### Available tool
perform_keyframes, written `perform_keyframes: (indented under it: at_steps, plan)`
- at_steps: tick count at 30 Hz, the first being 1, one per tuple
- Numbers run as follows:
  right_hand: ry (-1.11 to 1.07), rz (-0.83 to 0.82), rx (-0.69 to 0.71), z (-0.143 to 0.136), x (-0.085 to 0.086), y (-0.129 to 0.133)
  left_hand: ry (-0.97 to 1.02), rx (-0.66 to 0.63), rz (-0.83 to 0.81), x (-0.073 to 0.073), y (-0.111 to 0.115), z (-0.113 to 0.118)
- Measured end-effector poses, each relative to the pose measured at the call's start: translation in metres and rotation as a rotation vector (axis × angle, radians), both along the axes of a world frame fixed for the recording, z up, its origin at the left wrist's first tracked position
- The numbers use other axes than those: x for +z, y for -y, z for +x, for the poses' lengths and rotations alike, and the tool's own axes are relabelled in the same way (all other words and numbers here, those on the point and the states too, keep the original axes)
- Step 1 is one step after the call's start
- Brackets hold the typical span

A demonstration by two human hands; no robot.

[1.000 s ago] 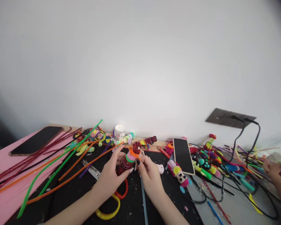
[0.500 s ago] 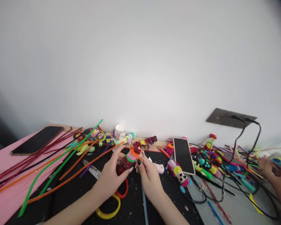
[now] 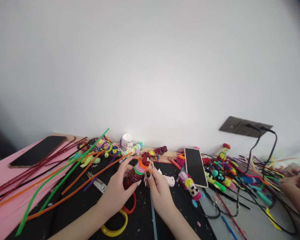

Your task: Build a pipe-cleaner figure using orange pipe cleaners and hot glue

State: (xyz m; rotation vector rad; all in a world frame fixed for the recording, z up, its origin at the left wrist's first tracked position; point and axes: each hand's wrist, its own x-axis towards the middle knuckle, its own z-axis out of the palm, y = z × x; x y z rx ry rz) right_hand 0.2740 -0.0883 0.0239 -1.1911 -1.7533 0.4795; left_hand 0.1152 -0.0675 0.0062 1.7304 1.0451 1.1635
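A pipe-cleaner figure (image 3: 137,173) in dark red, green, pink and orange is tilted up to the right between my hands. My left hand (image 3: 117,181) wraps its fingers around the dark red lower part. My right hand (image 3: 157,183) pinches at the orange part near the figure's top; any small piece between the fingertips is too small to make out. A pale blue-grey strip (image 3: 153,213) runs down below my right hand. Scissors (image 3: 115,228) with yellow and red handles lie partly under my left wrist.
Long pipe cleaners (image 3: 50,186) spread over the pink sheet (image 3: 5,180) at left, near a dark phone (image 3: 37,151). A white cup (image 3: 127,141) stands by the wall. At right are a pale-edged phone (image 3: 196,167), small figures, cables, and another person's hand (image 3: 292,186).
The other person's hand at the far right has turned and shifted slightly. My hands keep hold of the figure in almost the same place; the view has shifted a little.
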Motion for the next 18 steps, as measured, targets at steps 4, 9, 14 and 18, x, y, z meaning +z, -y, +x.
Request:
perform_keyframes:
  at_steps: [4, 9, 14, 18]
  plan:
    - [-0.012, -0.052, 0.01, -0.0001, 0.0019, 0.0009, -0.008, -0.002, -0.001, 0.0006, -0.0003, -0.0004]
    - [-0.008, -0.078, 0.007, 0.0009, 0.0005, 0.0013, -0.032, 0.012, 0.012, -0.0006, -0.0009, -0.0012]
    - [-0.043, -0.078, 0.037, 0.0009, -0.0001, -0.0001, -0.025, 0.009, 0.014, 0.0001, 0.0005, -0.0011]
    - [-0.068, -0.087, 0.058, 0.0004, 0.0001, -0.0008, -0.016, 0.006, 0.017, 0.001, 0.0015, -0.0015]
